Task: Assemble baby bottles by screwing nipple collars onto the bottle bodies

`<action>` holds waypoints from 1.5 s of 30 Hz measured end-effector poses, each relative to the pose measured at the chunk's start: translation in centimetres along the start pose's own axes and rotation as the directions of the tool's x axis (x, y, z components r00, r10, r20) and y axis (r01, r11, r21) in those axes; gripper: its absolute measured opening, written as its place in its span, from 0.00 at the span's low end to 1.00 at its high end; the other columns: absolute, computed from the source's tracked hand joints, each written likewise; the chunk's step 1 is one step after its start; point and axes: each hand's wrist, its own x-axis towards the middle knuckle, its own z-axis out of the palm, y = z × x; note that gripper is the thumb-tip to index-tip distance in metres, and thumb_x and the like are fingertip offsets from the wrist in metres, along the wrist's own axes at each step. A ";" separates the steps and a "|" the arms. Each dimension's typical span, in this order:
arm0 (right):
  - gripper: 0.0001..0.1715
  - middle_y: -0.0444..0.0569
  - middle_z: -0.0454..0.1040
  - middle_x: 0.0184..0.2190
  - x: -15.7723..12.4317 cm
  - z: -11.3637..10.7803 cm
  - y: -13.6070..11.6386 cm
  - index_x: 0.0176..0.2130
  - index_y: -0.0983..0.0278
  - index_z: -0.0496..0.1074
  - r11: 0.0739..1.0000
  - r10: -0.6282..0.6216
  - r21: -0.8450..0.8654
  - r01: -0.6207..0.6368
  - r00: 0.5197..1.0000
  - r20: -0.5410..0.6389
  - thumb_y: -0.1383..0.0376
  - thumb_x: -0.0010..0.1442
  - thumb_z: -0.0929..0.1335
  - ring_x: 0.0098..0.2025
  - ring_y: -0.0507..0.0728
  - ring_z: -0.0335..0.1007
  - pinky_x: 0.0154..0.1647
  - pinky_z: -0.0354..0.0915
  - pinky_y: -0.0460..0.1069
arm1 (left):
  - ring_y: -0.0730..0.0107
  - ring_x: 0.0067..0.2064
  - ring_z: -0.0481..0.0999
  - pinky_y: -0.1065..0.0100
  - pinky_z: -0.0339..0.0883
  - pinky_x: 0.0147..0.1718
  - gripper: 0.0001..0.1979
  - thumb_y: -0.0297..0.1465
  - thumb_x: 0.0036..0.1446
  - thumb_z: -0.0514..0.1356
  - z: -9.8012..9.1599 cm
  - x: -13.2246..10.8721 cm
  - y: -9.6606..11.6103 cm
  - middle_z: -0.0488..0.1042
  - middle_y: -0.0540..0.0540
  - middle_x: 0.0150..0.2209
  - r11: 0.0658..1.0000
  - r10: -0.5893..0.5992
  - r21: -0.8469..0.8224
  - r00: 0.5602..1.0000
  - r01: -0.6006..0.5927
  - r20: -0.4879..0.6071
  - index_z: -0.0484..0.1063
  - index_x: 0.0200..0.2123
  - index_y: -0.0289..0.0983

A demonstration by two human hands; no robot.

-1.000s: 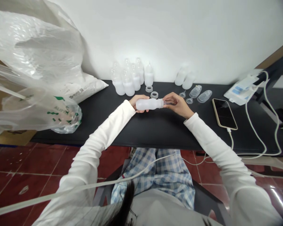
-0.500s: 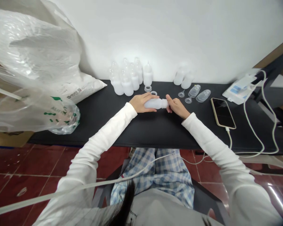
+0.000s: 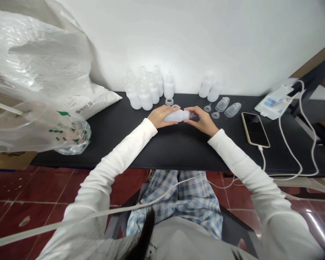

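Over the black table I hold a white baby bottle [image 3: 176,116] on its side. My left hand [image 3: 157,117] is wrapped round its base and body. At the neck end, my right hand [image 3: 205,121] grips the collar between thumb and fingers, with a clear nipple showing inside the curve of that hand. Just behind the bottle lie two white collar rings [image 3: 169,102], one partly hidden by my left fingers. To the right are two clear nipples [image 3: 216,115] and two clear caps [image 3: 233,109].
Several capped bottles [image 3: 145,99] stand by the wall, beside an uncapped bottle with a nipple [image 3: 169,86]. Two plain bottles [image 3: 213,92] stand further right. A phone [image 3: 256,129] with a cable lies at right, near a white device [image 3: 273,101]. Plastic bags [image 3: 43,72] fill the left.
My right hand has gone from a pinch at the bottle's tip to a wider grip round its collar. The bottle has moved slightly left and away from me, still in my left hand.
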 end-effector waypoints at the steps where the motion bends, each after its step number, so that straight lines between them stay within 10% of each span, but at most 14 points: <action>1: 0.27 0.50 0.77 0.42 0.0 0.2 -0.1 0.50 0.58 0.74 0.998 0.046 0.034 -0.046 0.999 -0.017 0.47 0.56 0.75 0.38 0.58 0.72 0.41 0.70 0.53 | 0.56 0.54 0.79 0.55 0.71 0.58 0.32 0.50 0.62 0.62 0.0 0.1 0.1 0.78 0.37 0.55 1.000 0.015 0.025 1.000 -0.015 -0.011 0.70 0.63 0.37; 13: 0.35 0.37 0.61 0.17 0.4 2.1 -1.8 0.29 0.57 0.56 0.773 0.429 0.520 -0.363 0.903 -0.006 0.33 0.54 0.69 0.18 0.49 0.55 0.20 0.52 0.47 | 0.54 0.63 0.73 0.52 0.64 0.62 0.23 0.42 0.70 0.53 0.1 0.5 1.7 0.74 0.40 0.62 0.976 0.067 0.207 0.998 -0.068 0.011 0.68 0.65 0.46; 17: 0.31 0.42 0.69 0.20 0.6 -0.1 -2.0 0.31 0.58 0.63 0.928 0.301 0.226 -0.295 0.953 0.007 0.35 0.62 0.63 0.24 0.53 0.64 0.30 0.62 0.51 | 0.51 0.59 0.77 0.55 0.68 0.56 0.28 0.49 0.68 0.54 0.1 0.6 2.1 0.76 0.38 0.59 0.980 0.004 0.201 1.000 -0.008 0.019 0.69 0.65 0.43; 20: 0.27 0.51 0.75 0.32 1.0 -3.2 -1.0 0.35 0.59 0.71 0.969 0.120 -0.181 -0.170 0.958 -0.261 0.44 0.70 0.58 0.39 0.61 0.72 0.49 0.64 0.60 | 0.50 0.53 0.79 0.56 0.70 0.52 0.32 0.53 0.65 0.55 0.0 0.4 1.9 0.78 0.36 0.56 0.976 -0.089 0.194 0.994 0.100 -0.062 0.70 0.64 0.39; 24: 0.16 0.65 0.69 0.51 0.4 -7.3 2.8 0.44 0.63 0.70 0.737 0.096 -0.473 -0.484 0.767 -0.635 0.54 0.63 0.69 0.58 0.76 0.63 0.58 0.56 0.76 | 0.50 0.50 0.80 0.57 0.72 0.50 0.34 0.53 0.64 0.57 0.0 0.1 1.4 0.80 0.36 0.52 0.956 -0.155 0.221 0.973 0.191 -0.169 0.71 0.63 0.37; 26: 0.21 0.62 0.68 0.47 -0.6 -8.8 5.3 0.40 0.61 0.68 0.785 0.079 -0.388 -0.482 0.701 -0.709 0.53 0.55 0.76 0.60 0.78 0.60 0.59 0.53 0.78 | 0.51 0.50 0.80 0.57 0.72 0.50 0.33 0.53 0.63 0.58 0.1 0.0 1.2 0.80 0.36 0.51 0.949 -0.175 0.228 0.964 0.219 -0.200 0.71 0.62 0.37; 31: 0.24 0.55 0.68 0.37 -2.4 -11.6 8.4 0.30 0.58 0.59 0.981 0.072 -0.131 -0.144 0.893 -0.445 0.48 0.60 0.73 0.55 0.71 0.65 0.55 0.63 0.66 | 0.53 0.48 0.80 0.58 0.72 0.49 0.32 0.52 0.63 0.59 0.5 -0.1 0.9 0.80 0.37 0.50 0.946 -0.191 0.218 0.956 0.240 -0.223 0.71 0.62 0.38; 37: 0.15 0.52 0.71 0.42 -0.6 -10.5 2.9 0.39 0.55 0.69 0.921 -0.013 -0.288 -0.261 0.720 -0.694 0.48 0.66 0.68 0.49 0.66 0.69 0.55 0.63 0.65 | 0.51 0.52 0.78 0.57 0.70 0.52 0.31 0.50 0.65 0.57 0.3 -0.1 0.8 0.79 0.36 0.54 0.946 -0.190 0.224 0.959 0.236 -0.208 0.70 0.63 0.38; 41: 0.20 0.52 0.76 0.44 0.9 -5.9 0.0 0.44 0.58 0.74 0.986 0.010 -0.147 -0.074 0.919 -0.395 0.46 0.66 0.66 0.37 0.59 0.71 0.40 0.69 0.59 | 0.51 0.55 0.78 0.56 0.70 0.53 0.30 0.50 0.66 0.58 0.1 0.0 0.9 0.78 0.36 0.55 0.958 -0.156 0.208 0.969 0.195 -0.189 0.70 0.63 0.39; 45: 0.23 0.51 0.76 0.46 1.0 -2.0 -0.4 0.46 0.57 0.75 0.996 0.061 0.080 -0.042 0.967 -0.247 0.45 0.60 0.72 0.39 0.59 0.73 0.43 0.73 0.57 | 0.52 0.54 0.79 0.56 0.71 0.53 0.30 0.50 0.65 0.59 0.1 0.1 1.1 0.79 0.36 0.55 0.972 -0.117 0.183 0.980 0.146 -0.159 0.71 0.63 0.39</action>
